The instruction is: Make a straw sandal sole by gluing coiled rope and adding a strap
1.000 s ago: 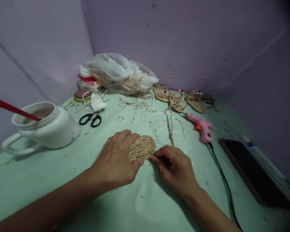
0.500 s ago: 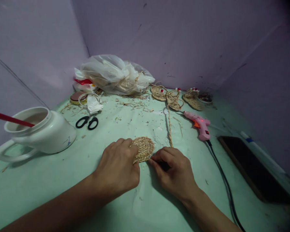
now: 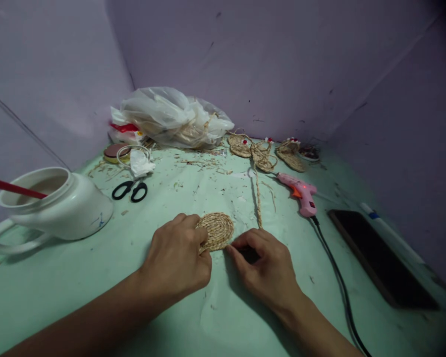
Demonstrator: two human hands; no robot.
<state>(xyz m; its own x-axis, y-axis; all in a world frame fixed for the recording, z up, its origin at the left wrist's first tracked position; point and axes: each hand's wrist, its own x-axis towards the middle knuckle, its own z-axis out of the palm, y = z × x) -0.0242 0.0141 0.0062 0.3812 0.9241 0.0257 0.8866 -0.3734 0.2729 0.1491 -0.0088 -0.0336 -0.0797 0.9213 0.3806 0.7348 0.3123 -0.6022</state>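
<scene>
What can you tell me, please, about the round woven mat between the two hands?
The woven mat is a small flat disc of tan straw-like braid coiled in a spiral, lying on the green table. The left hand curls over its left edge; the right hand touches its near right edge with fingertips. A matching braided cord runs off behind it.

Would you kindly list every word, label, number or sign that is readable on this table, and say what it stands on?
No text here can be read.
White jug: a blue mark on its side, too blurred to read.
Red and white packet beside the plastic bag: print too small to read.
Pink glue gun and the woven disc in the left hand: no writing visible.
</scene>
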